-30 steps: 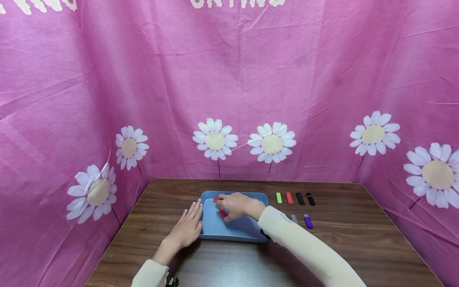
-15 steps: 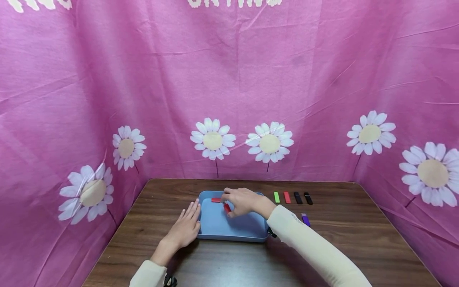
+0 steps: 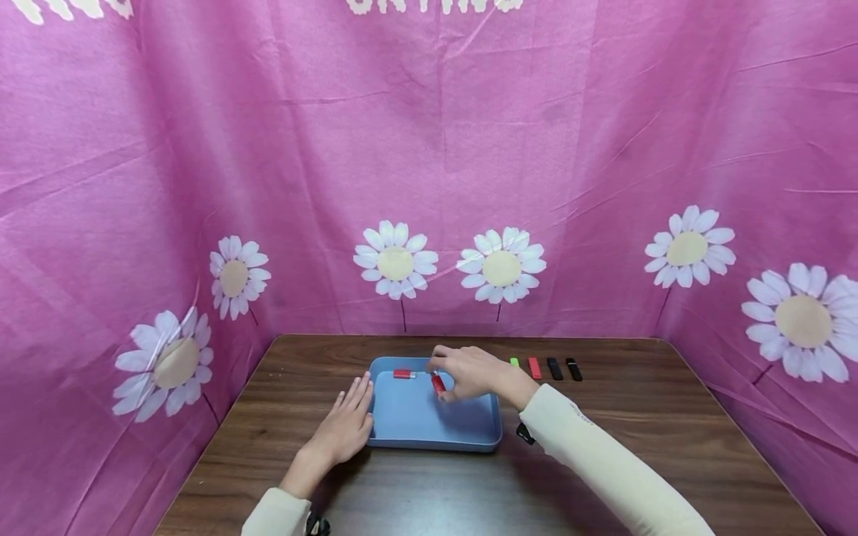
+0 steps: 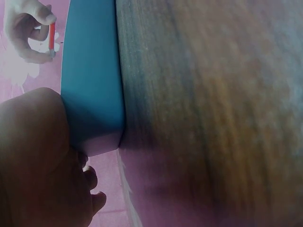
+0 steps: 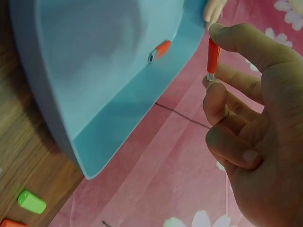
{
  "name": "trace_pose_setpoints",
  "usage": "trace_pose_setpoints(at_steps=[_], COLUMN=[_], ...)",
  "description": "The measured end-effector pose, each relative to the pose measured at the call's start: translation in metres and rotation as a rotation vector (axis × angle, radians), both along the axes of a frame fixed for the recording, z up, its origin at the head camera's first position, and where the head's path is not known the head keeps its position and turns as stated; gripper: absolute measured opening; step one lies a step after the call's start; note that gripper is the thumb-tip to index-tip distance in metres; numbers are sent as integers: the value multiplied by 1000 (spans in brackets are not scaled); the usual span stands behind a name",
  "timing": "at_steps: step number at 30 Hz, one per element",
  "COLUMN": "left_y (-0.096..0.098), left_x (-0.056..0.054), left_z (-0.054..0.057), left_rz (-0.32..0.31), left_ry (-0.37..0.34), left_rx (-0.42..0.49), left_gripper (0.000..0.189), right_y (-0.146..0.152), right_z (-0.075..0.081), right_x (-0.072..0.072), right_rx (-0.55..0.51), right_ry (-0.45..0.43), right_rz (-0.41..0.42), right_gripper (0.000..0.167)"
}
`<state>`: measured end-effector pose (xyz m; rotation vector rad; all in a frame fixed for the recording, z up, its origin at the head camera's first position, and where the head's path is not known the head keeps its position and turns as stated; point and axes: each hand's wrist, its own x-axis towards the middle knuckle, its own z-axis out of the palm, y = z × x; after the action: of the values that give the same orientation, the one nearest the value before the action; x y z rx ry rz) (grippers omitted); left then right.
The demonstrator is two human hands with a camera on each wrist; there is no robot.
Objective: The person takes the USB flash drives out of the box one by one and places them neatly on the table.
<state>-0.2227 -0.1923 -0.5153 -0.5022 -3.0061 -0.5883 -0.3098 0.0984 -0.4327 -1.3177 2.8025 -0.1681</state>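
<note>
A red USB flash drive (image 5: 213,54) is pinched by its two ends between the thumb and a fingertip of my right hand (image 3: 469,374), metal plug pointing down in the right wrist view. In the head view this hand is over the back right part of the blue tray (image 3: 429,446). A second red flash drive (image 3: 403,374) lies inside the tray near its back left corner, its plug pointing right. My left hand (image 3: 342,423) rests along the tray's left edge, fingers stretched out.
On the brown wooden table (image 3: 603,447), right of the tray, a row holds a green flash drive (image 3: 514,362), a red one (image 3: 534,368) and two black ones (image 3: 554,368). My right wrist partly covers the green one. A pink flowered cloth (image 3: 436,149) hangs behind.
My right hand has moved to the right with the pinched red flash drive, uncovering the other red one. The sleeve now covers the purple drive. My left hand stays at the tray's edge.
</note>
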Motion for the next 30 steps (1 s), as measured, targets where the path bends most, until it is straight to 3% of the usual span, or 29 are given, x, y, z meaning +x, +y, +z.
trace_pose_setpoints(at_steps=[12,20,30], left_y=[0,0,0], left_x=[0,-2,-1], left_z=[4,1,-1], left_rz=[18,9,18], left_ry=[-33,-4,-36], left_rx=[-35,-35,-33], left_gripper=[59,59,59], right_y=[38,65,96], right_z=[6,5,3], right_x=[5,7,15], right_rx=[-54,-66,-109], right_ry=[18,26,39], right_rz=[-35,-82,-102], right_gripper=[44,44,43])
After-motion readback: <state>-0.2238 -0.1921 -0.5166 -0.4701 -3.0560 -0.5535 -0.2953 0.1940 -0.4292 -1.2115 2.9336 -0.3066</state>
